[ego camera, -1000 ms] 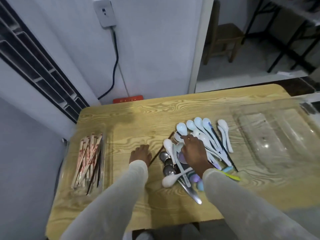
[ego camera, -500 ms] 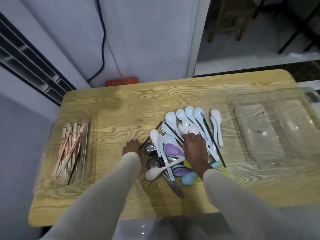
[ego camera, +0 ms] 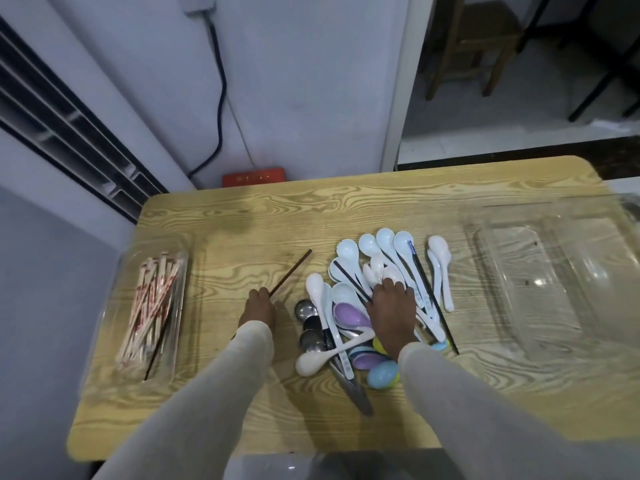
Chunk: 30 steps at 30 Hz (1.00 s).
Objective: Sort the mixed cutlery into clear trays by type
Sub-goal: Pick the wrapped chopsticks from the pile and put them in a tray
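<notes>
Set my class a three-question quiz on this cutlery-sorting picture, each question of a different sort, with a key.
1. True or false: the clear tray on the right already holds spoons.
2. Pick one: the left hand holds (a) a fork, (b) a dark chopstick, (c) a knife.
3. In a few words: what does the right hand rest on?

Key
1. False: nothing lies in it.
2. b
3. The pile of white spoons.
</notes>
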{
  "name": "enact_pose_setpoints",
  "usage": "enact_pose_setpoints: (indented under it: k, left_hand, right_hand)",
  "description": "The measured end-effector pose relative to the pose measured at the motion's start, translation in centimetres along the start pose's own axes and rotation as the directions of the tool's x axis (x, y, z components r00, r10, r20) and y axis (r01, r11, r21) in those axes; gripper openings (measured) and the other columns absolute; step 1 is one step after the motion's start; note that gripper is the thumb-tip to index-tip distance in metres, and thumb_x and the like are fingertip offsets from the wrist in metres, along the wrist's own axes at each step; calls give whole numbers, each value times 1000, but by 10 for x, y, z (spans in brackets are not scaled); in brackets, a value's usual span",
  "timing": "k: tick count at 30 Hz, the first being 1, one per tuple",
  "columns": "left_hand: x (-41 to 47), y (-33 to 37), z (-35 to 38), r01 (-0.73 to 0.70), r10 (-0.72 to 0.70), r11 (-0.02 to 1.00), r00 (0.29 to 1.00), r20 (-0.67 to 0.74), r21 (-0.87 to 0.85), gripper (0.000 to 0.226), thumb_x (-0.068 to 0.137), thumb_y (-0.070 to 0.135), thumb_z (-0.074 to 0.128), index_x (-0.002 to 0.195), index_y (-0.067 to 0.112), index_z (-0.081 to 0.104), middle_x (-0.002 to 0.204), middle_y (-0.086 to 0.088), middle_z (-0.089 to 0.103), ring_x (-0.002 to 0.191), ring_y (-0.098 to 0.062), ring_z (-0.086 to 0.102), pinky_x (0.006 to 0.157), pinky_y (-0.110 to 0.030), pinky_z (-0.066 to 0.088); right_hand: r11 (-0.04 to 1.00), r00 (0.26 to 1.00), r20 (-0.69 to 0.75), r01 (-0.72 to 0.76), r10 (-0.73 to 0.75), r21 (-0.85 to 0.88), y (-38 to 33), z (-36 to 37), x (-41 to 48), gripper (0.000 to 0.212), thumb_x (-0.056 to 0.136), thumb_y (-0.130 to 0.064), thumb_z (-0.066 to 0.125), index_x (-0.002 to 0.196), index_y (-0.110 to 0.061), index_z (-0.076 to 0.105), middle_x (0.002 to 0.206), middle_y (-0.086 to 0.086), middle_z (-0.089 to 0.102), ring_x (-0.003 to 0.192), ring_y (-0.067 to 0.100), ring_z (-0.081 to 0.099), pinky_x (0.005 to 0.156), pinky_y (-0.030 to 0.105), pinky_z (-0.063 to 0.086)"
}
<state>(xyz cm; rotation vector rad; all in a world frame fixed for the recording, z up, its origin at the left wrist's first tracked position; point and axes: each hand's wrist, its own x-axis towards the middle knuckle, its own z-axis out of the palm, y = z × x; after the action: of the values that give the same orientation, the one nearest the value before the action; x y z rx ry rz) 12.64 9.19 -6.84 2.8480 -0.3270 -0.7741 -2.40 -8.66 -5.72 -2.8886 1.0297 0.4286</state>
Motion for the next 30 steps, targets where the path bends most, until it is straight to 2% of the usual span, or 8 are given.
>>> enact_pose_setpoints:
  k: [3,5,7,9,13,19,25,30]
  left_hand:
    - [-4,-2,-10,2,-2,1000,1000,-31,-14,26,97,15,37,119,4,45,126,-16,41,115,-34,49,88,-43,42]
    - [-8,-1,-18,-10,8,1000,998,-62,-26,26,98,18,38,117,4,47,125,-16,44,113,-33,50,87,-42,43]
    - [-12,2,-29,-39,37,999,994,-101,-19,25,98,20,38,115,4,48,122,-16,45,109,-33,51,85,-42,43]
    - [-18,4,-40,-45,40,999,987,-154,-29,24,99,20,38,113,4,49,120,-15,46,105,-34,52,83,-42,44]
    - [-28,-2,-57,1,-26,995,966,-255,-98,23,98,18,39,113,5,50,120,-15,47,108,-32,51,83,-41,42]
    - [-41,-38,-77,34,-112,972,936,-335,-232,20,95,11,44,107,-1,54,114,-22,54,102,-35,55,83,-41,45]
    - [-32,-109,-103,97,-211,950,901,-379,-298,27,93,6,43,116,-6,53,122,-28,51,113,-39,50,92,-39,39]
    - [-1,-165,-121,167,-295,914,899,-324,-369,28,92,-1,39,117,-6,52,124,-27,50,113,-40,51,95,-40,41]
  right_hand:
    - [997,998,-53,20,-16,77,-5,-6,1,24,52,-19,82,59,-16,59,60,2,57,56,22,57,55,28,41]
    - [992,991,-129,41,-25,122,-11,-21,1,25,59,-18,80,69,-13,58,57,3,58,50,23,57,48,25,35]
    - [971,986,-153,106,-73,215,-18,-37,2,24,82,-20,67,97,-10,52,75,4,64,66,26,64,51,26,33]
    - [928,977,-169,178,-128,327,-29,-52,6,23,90,-18,56,107,-9,43,89,7,63,79,31,64,57,30,36]
    - [863,967,-223,214,-122,457,-60,-69,16,14,97,-18,42,105,-7,47,98,11,61,87,34,60,61,32,38]
    - [790,973,-196,213,-120,575,-104,-69,8,20,94,-12,45,111,-6,54,111,13,59,100,34,58,76,40,46]
    - [771,973,-187,223,-137,596,-165,-71,-2,22,95,-18,45,111,-8,57,109,14,62,100,36,58,77,40,46]
    - [769,972,-198,225,-130,598,-228,-73,-5,21,95,-16,47,111,-9,58,105,12,64,95,33,61,69,34,45]
